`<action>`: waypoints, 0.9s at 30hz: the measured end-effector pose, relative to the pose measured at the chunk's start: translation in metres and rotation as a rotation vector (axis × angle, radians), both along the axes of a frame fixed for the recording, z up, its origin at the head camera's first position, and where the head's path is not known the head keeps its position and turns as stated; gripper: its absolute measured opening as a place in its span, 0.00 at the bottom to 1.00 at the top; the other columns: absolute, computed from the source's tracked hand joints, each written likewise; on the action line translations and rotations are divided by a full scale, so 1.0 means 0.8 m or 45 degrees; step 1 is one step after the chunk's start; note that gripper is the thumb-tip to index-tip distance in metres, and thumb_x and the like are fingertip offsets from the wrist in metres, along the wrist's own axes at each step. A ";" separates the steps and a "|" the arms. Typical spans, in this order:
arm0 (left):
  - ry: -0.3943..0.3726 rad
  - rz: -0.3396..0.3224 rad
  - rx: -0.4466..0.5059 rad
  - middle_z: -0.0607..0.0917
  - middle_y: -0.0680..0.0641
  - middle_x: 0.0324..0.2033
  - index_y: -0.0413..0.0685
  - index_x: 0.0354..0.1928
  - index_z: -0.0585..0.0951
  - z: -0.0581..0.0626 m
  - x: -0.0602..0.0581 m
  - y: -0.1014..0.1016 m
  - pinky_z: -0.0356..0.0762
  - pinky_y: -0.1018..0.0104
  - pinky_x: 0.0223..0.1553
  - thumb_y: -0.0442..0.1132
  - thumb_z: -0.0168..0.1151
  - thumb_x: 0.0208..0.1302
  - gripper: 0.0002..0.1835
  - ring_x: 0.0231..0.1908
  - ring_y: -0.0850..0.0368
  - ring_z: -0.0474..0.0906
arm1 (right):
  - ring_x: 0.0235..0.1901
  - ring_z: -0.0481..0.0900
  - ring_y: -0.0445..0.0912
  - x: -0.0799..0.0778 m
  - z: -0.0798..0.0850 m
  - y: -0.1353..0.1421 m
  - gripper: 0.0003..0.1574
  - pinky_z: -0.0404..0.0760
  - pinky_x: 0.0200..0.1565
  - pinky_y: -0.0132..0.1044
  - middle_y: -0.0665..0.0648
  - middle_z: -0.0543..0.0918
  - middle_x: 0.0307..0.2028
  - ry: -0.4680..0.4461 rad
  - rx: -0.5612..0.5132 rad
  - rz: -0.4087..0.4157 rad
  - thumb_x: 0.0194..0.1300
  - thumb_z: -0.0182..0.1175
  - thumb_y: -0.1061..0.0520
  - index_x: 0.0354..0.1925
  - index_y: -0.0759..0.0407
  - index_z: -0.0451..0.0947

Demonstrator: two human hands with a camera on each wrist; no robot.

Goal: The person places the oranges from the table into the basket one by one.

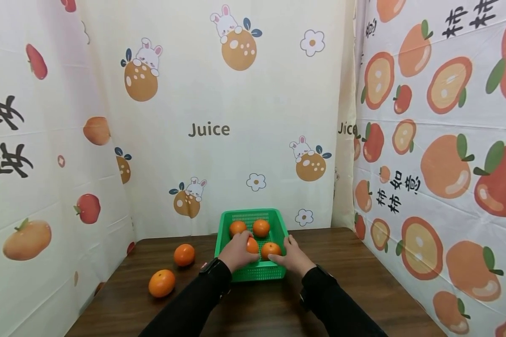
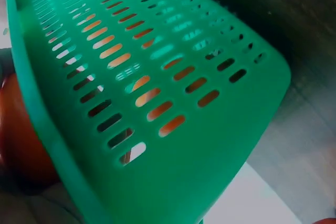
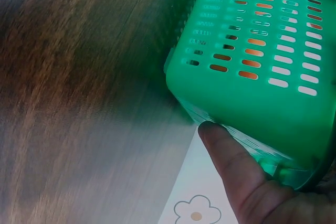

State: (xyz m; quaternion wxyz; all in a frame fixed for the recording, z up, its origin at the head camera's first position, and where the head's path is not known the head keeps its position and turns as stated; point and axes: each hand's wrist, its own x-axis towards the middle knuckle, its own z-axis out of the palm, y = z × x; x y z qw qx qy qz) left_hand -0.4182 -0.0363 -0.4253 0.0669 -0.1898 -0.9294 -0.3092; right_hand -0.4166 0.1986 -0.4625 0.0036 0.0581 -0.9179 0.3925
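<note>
A green plastic basket with slotted walls stands at the back of the table. My left hand reaches over its front left part, fingers and thumb around an orange that they partly cover. At the left edge of the left wrist view, that orange shows beside the basket's rim. My right hand holds the basket's right front side, the thumb over the rim close to another orange. In the right wrist view, a finger lies along the basket's outer wall. Two more oranges, a left one and a right one, sit at the basket's back.
Left of the basket, two loose oranges lie on the dark wooden table: one farther back, one nearer. Printed cloths hang behind, at the left and at the right, enclosing the table.
</note>
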 end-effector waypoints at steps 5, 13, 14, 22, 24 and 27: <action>-0.015 0.004 -0.014 0.80 0.44 0.49 0.50 0.64 0.76 -0.003 0.000 0.003 0.81 0.58 0.42 0.48 0.77 0.59 0.33 0.40 0.53 0.78 | 0.82 0.54 0.68 0.001 0.001 0.000 0.62 0.61 0.77 0.65 0.70 0.41 0.86 0.008 0.000 0.004 0.75 0.66 0.36 0.84 0.69 0.47; -0.051 0.002 0.003 0.79 0.46 0.46 0.51 0.61 0.76 -0.010 -0.007 0.005 0.79 0.58 0.39 0.49 0.77 0.60 0.30 0.38 0.53 0.77 | 0.81 0.55 0.68 0.000 0.001 -0.001 0.62 0.62 0.77 0.66 0.70 0.41 0.86 0.012 0.005 0.001 0.74 0.66 0.37 0.84 0.69 0.47; -0.055 0.008 0.000 0.79 0.46 0.45 0.52 0.61 0.76 -0.012 -0.008 0.005 0.78 0.59 0.39 0.50 0.76 0.60 0.30 0.38 0.53 0.77 | 0.81 0.55 0.68 0.000 0.001 -0.002 0.62 0.62 0.77 0.66 0.70 0.41 0.86 0.013 0.004 0.000 0.74 0.66 0.37 0.84 0.69 0.47; -0.092 0.017 -0.007 0.78 0.46 0.45 0.51 0.62 0.76 -0.018 -0.010 0.005 0.75 0.60 0.36 0.50 0.69 0.60 0.29 0.37 0.52 0.76 | 0.82 0.54 0.68 0.005 0.005 -0.003 0.63 0.62 0.77 0.66 0.70 0.41 0.86 0.008 0.002 0.003 0.74 0.66 0.35 0.84 0.69 0.47; -0.104 0.022 -0.010 0.77 0.45 0.46 0.51 0.64 0.76 -0.018 -0.008 0.005 0.74 0.61 0.35 0.51 0.66 0.60 0.29 0.37 0.52 0.76 | 0.81 0.54 0.69 0.006 0.006 -0.002 0.63 0.62 0.77 0.66 0.70 0.42 0.85 0.010 -0.001 0.007 0.74 0.66 0.36 0.84 0.69 0.47; -0.127 0.029 -0.024 0.76 0.44 0.46 0.51 0.66 0.76 -0.015 -0.006 0.006 0.71 0.60 0.34 0.51 0.62 0.62 0.30 0.36 0.51 0.75 | 0.82 0.54 0.68 0.006 0.005 -0.002 0.64 0.62 0.77 0.65 0.70 0.41 0.85 0.011 0.001 0.011 0.73 0.66 0.35 0.84 0.69 0.47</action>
